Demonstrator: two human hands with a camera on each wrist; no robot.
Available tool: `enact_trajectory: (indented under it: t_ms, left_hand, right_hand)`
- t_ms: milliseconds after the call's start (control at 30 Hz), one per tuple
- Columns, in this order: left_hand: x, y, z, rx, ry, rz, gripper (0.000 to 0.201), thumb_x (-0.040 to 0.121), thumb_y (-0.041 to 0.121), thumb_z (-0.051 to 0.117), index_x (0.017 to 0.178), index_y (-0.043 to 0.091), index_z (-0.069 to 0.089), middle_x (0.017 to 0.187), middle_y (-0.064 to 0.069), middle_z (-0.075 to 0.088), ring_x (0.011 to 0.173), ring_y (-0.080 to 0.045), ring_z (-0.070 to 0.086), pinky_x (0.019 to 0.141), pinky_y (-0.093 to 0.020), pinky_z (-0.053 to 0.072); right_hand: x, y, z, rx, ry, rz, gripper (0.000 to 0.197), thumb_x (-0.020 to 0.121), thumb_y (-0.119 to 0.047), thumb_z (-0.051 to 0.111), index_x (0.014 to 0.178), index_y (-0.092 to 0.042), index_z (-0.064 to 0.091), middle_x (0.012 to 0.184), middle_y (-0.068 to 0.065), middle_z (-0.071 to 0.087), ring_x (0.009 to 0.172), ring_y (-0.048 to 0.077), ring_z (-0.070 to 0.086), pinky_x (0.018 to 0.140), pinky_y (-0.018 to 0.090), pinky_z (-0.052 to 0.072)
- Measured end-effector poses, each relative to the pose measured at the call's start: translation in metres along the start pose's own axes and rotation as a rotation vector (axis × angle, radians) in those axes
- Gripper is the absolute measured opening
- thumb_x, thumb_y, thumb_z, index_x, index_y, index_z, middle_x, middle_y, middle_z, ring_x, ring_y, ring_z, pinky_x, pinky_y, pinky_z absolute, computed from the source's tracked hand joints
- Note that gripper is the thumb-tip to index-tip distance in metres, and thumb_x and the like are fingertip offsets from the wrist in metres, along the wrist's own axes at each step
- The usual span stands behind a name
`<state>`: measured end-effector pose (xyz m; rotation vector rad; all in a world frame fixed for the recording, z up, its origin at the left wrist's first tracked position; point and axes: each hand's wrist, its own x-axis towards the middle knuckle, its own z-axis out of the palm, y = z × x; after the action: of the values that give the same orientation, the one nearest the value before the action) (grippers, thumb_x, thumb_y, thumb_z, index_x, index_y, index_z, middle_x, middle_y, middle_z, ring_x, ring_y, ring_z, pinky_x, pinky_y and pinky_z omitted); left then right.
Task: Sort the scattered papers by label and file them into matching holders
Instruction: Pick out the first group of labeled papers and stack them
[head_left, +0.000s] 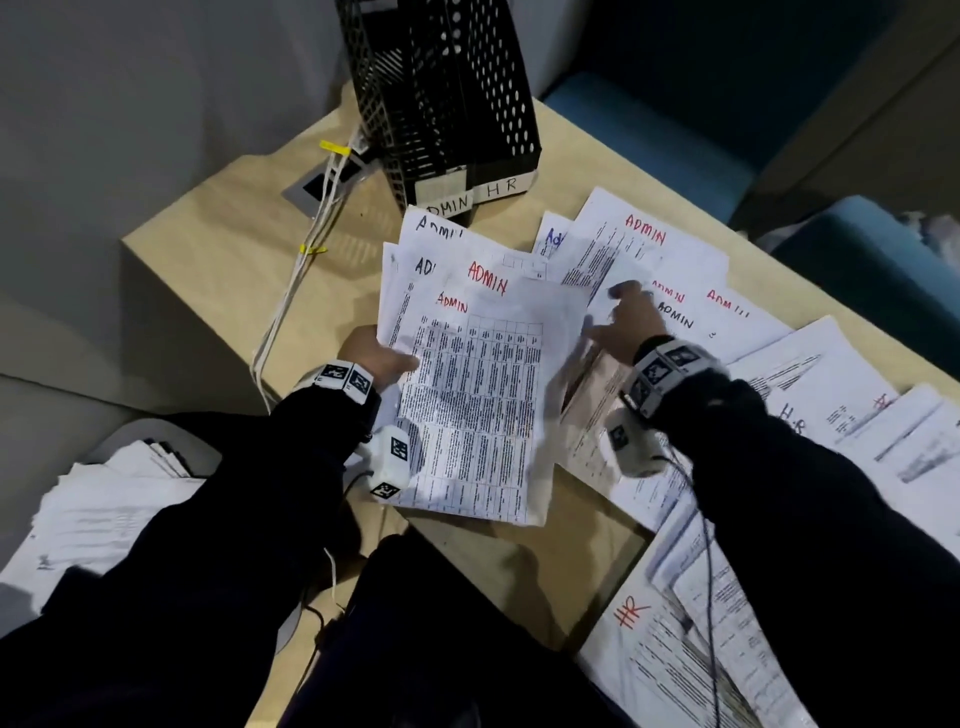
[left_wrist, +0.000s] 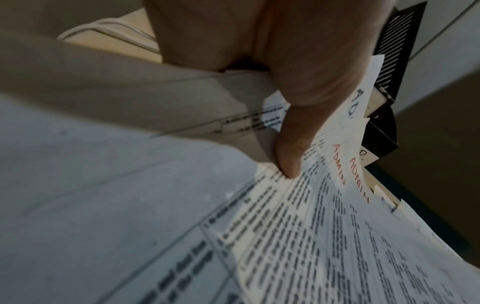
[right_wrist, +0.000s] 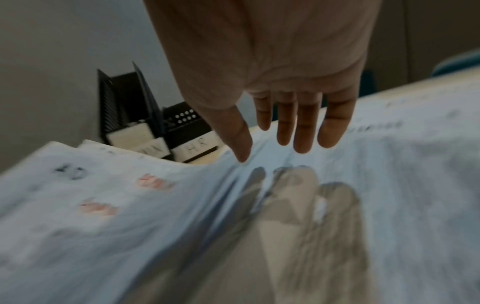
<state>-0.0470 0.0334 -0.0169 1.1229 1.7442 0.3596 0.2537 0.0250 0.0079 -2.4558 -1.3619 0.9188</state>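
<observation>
My left hand (head_left: 382, 358) grips a fanned stack of ADMIN papers (head_left: 478, 395) at its left edge, thumb (left_wrist: 288, 160) pressed on the top sheet (left_wrist: 324, 236). My right hand (head_left: 621, 325) hovers with straight, spread fingers (right_wrist: 302, 131) just above more ADMIN papers (head_left: 649, 244) lying on the table, holding nothing. Two black mesh holders stand at the table's far end, one labelled ADMIN (head_left: 447, 205), the other labelled HR (head_left: 501, 187). The same holders (right_wrist: 161, 131) show in the right wrist view beyond the sheets.
HR-marked papers (head_left: 691, 649) spread along the table's right side. White cables (head_left: 306, 260) run over the wooden table (head_left: 223, 260) at the left edge. Another pile of sheets (head_left: 109, 504) lies low at left. Blue chairs (head_left: 862, 260) stand behind the table.
</observation>
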Motion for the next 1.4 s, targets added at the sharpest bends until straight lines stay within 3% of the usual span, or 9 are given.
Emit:
enact_trajectory:
  t_ms: [100, 267, 500, 733, 900, 1000, 1100, 1300, 1400]
  left_hand:
    - [0.005, 0.001, 0.000, -0.005, 0.009, -0.019, 0.031, 0.068, 0.013, 0.081, 0.094, 0.001, 0.068, 0.089, -0.018, 0.071, 0.085, -0.031, 0.069, 0.086, -0.048, 0.056]
    - [0.012, 0.005, -0.002, -0.022, -0.028, -0.009, 0.031, 0.065, 0.012, 0.083, 0.087, -0.003, 0.068, 0.086, -0.023, 0.070, 0.082, -0.033, 0.068, 0.085, -0.050, 0.055]
    - [0.038, -0.008, 0.001, -0.072, -0.089, -0.005, 0.057, 0.043, 0.027, 0.084, 0.092, 0.002, 0.070, 0.092, -0.022, 0.072, 0.088, -0.036, 0.071, 0.082, -0.060, 0.054]
    - [0.034, -0.004, 0.000, -0.097, -0.113, 0.022, 0.077, 0.039, 0.033, 0.087, 0.102, -0.005, 0.066, 0.102, -0.029, 0.069, 0.098, -0.043, 0.067, 0.089, -0.060, 0.050]
    - [0.037, -0.005, 0.000, -0.081, -0.115, 0.037, 0.084, 0.034, 0.042, 0.088, 0.103, -0.001, 0.067, 0.102, -0.023, 0.070, 0.098, -0.037, 0.067, 0.091, -0.058, 0.051]
    - [0.035, -0.002, 0.000, -0.057, -0.109, 0.026, 0.069, 0.044, 0.032, 0.088, 0.103, 0.001, 0.068, 0.101, -0.021, 0.071, 0.098, -0.035, 0.067, 0.091, -0.056, 0.051]
    - [0.034, 0.003, 0.001, -0.026, -0.096, -0.009, 0.049, 0.059, 0.017, 0.086, 0.102, 0.000, 0.067, 0.099, -0.020, 0.072, 0.097, -0.035, 0.067, 0.093, -0.056, 0.050]
    - [0.036, -0.001, 0.002, -0.047, -0.105, 0.007, 0.063, 0.050, 0.022, 0.085, 0.106, 0.000, 0.065, 0.102, -0.021, 0.071, 0.099, -0.035, 0.067, 0.095, -0.055, 0.049]
    - [0.032, 0.003, 0.003, -0.020, -0.087, -0.001, 0.048, 0.061, 0.013, 0.081, 0.105, 0.001, 0.066, 0.101, -0.020, 0.071, 0.098, -0.034, 0.067, 0.096, -0.054, 0.048]
  right_hand:
    - [0.022, 0.022, -0.030, -0.266, 0.063, 0.044, 0.057, 0.083, -0.017, 0.065, 0.134, -0.012, 0.038, 0.134, 0.013, 0.040, 0.124, 0.033, 0.044, 0.102, 0.051, 0.039]
    - [0.047, 0.051, -0.054, -0.408, -0.044, 0.109, 0.101, 0.058, -0.033, 0.089, 0.139, -0.011, 0.034, 0.135, 0.015, 0.036, 0.125, 0.038, 0.042, 0.103, 0.055, 0.038]
    - [0.053, 0.059, -0.060, -0.484, -0.049, 0.121, 0.096, 0.039, -0.052, 0.090, 0.118, -0.022, 0.044, 0.121, 0.012, 0.042, 0.117, 0.036, 0.044, 0.100, 0.055, 0.036]
    - [0.056, 0.055, -0.065, -0.478, -0.153, 0.159, 0.065, 0.057, -0.054, 0.080, 0.106, -0.024, 0.049, 0.106, 0.012, 0.043, 0.113, 0.041, 0.041, 0.097, 0.049, 0.040]
    - [0.065, 0.061, -0.072, -0.439, -0.046, 0.098, 0.040, 0.070, -0.038, 0.079, 0.092, -0.007, 0.066, 0.084, 0.008, 0.048, 0.112, 0.033, 0.043, 0.096, 0.047, 0.037]
    - [0.073, 0.069, -0.080, -0.407, 0.040, 0.113, 0.049, 0.069, -0.040, 0.080, 0.107, -0.011, 0.065, 0.121, 0.010, 0.044, 0.120, 0.033, 0.037, 0.098, 0.049, 0.035]
    - [0.076, 0.075, -0.081, -0.404, 0.018, 0.079, 0.066, 0.065, -0.037, 0.083, 0.120, -0.010, 0.059, 0.136, 0.009, 0.036, 0.125, 0.031, 0.038, 0.104, 0.047, 0.037]
    - [0.074, 0.078, -0.081, -0.339, -0.015, 0.146, 0.089, 0.053, -0.037, 0.089, 0.127, -0.023, 0.043, 0.125, 0.012, 0.045, 0.117, 0.036, 0.050, 0.106, 0.056, 0.030]
    - [0.076, 0.078, -0.083, -0.316, -0.041, 0.147, 0.075, 0.057, -0.034, 0.087, 0.117, -0.017, 0.045, 0.106, 0.011, 0.059, 0.107, 0.033, 0.056, 0.104, 0.050, 0.032]
